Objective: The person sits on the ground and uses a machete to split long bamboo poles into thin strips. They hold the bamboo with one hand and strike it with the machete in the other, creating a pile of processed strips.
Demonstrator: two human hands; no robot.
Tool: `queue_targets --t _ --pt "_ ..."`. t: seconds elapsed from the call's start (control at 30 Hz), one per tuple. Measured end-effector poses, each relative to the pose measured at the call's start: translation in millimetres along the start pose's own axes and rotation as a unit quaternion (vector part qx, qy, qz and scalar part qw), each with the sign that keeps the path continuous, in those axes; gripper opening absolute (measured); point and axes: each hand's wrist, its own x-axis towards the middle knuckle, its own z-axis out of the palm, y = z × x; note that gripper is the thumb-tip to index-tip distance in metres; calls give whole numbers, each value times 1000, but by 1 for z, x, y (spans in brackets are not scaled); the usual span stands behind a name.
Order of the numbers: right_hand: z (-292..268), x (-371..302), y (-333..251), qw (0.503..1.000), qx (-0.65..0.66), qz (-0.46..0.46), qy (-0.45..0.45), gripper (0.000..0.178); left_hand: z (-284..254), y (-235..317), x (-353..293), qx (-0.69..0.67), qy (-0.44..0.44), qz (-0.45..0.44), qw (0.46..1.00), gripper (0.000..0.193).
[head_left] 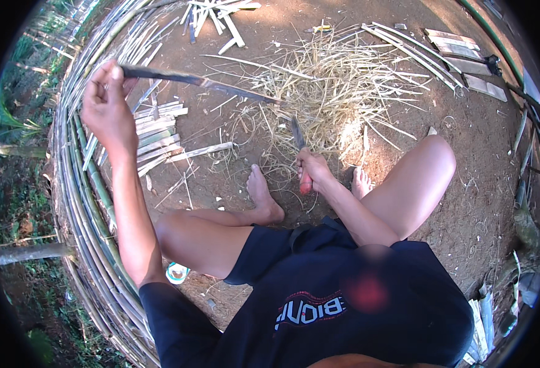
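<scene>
My left hand (109,110), raised at the left, pinches one end of a long dark bamboo strip (205,82). The strip runs to the right and slopes down, its far end close to the knife's tip; whether they touch I cannot tell. In front of my body my right hand (315,167) is wrapped round the red handle of a knife (297,132), whose dark blade points away from me. Beyond the knife lies a loose heap of thin pale bamboo shavings (343,80) on the ground.
Split bamboo pieces (159,136) lie left of my feet, and more pale pieces (218,15) lie at the far side. Long bamboo poles (86,202) line the left edge. Flat boards (460,52) and long slats (411,52) lie far right. A small white-and-green container (177,273) stands near my left knee.
</scene>
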Motion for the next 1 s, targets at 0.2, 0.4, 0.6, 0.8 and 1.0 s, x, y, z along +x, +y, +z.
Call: queue_targets --t 0.2,0.4,0.6,0.8,1.0 --pt "5 -50 -30 993 -47 -107 -17 21 27 -1 17 -27 -46 54 997 28" --pt "35 -97 -71 969 -160 -181 -58 17 35 10 5 -92 -78 45 992 29" --pt "72 -108 -75 896 -262 -346 -93 17 32 25 -18 -43 -72 53 995 28" --pt "81 -101 -66 904 -281 -304 -109 16 15 34 -55 5 -25 63 998 27" --pt "65 -118 -69 882 -356 -280 -132 20 -15 16 -73 34 26 63 997 27"
